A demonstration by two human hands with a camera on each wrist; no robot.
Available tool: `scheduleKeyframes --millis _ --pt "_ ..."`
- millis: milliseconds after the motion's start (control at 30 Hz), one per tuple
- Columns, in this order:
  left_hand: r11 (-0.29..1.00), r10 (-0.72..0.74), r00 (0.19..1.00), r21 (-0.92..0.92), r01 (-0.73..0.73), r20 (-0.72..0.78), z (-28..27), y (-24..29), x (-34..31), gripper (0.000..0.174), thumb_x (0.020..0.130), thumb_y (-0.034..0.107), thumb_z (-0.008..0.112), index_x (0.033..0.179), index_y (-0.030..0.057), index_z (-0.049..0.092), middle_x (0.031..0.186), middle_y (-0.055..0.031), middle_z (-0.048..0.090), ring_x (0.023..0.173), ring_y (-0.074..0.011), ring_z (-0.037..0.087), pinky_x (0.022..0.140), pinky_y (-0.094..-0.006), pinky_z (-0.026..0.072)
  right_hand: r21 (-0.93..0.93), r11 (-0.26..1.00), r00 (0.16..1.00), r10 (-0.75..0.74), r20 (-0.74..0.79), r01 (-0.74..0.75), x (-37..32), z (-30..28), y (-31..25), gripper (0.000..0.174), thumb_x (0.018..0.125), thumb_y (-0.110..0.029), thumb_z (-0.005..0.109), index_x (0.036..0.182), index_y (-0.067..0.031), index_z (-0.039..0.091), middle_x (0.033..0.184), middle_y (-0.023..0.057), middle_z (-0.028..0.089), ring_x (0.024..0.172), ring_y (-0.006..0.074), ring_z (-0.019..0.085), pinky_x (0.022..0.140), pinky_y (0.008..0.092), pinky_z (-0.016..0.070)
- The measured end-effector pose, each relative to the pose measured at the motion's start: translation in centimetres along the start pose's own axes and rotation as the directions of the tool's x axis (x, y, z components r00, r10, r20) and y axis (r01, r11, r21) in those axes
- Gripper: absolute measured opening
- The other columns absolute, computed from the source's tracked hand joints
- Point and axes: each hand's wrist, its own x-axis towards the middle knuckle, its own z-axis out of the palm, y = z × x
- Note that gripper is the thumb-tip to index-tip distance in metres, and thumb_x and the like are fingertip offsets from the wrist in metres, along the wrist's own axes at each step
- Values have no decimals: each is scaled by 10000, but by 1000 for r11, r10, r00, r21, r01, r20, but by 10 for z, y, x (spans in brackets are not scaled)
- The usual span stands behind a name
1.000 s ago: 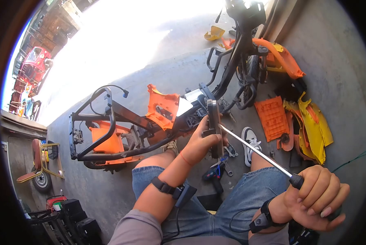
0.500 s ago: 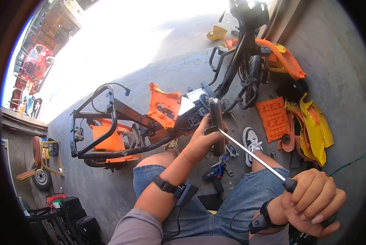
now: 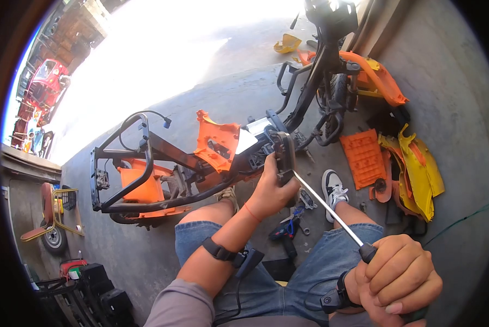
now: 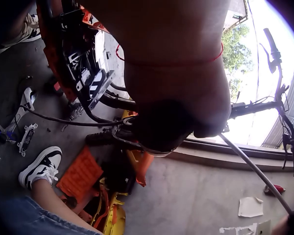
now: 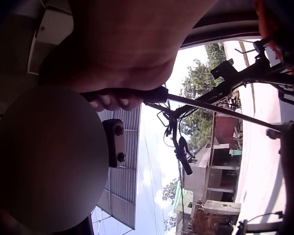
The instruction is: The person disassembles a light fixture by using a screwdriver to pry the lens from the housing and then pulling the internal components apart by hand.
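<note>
My left hand holds up a dark, flat part with rounded ends; its exact kind is unclear. In the left wrist view this part is a dark shape beneath the hand. A long screwdriver with a bright shaft and black handle is gripped in my right hand, fingers wrapped round the handle. Its tip meets the part's lower edge, beside my left hand. Behind the part lies a stripped scooter frame, with an orange plastic panel resting on it.
Orange panels and yellow panels lie on the floor at right. Between the feet are a power drill and a wrench. A black crate-like stack stands at lower left, with a folding chair above it.
My right hand and the screwdriver handle have swung left, closer to my body. The dark part has turned in my left hand, showing more of its broad side.
</note>
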Motion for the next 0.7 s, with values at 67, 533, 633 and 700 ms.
scheduleKeyframes --millis 67,533,633,700 --pt "979 71 997 195 -63 -33 1 0 0 515 841 46 603 1277 1 332 946 -67 531 849 -127 571 739 -284 498 -77 997 974 -31 -226 14 -2 9 4 377 868 -385 582 661 -101 445 475 -4 451 352 82 381 378 194 344" --pt "936 128 990 324 -138 53 17 12 -15 622 857 73 628 1344 -43 259 979 -112 546 872 -161 552 782 -297 480 -22 999 931 34 -364 -45 18 -20 -3 384 901 -387 533 693 -79 438 498 15 434 357 83 342 359 204 320" --pt "988 -149 980 -22 153 131 10 25 -19 648 875 69 609 1375 -36 211 961 -108 568 877 -156 589 787 -305 501 267 961 996 82 -31 -71 21 -29 -1 405 837 -248 677 561 -34 471 424 37 487 275 80 401 270 209 336" --pt "985 -165 975 -17 169 146 6 25 -21 657 879 67 601 1386 -29 194 948 -104 574 869 -154 599 782 -307 509 342 931 991 96 97 -124 26 -41 2 377 841 -223 670 581 -14 494 440 51 490 292 96 410 286 213 342"
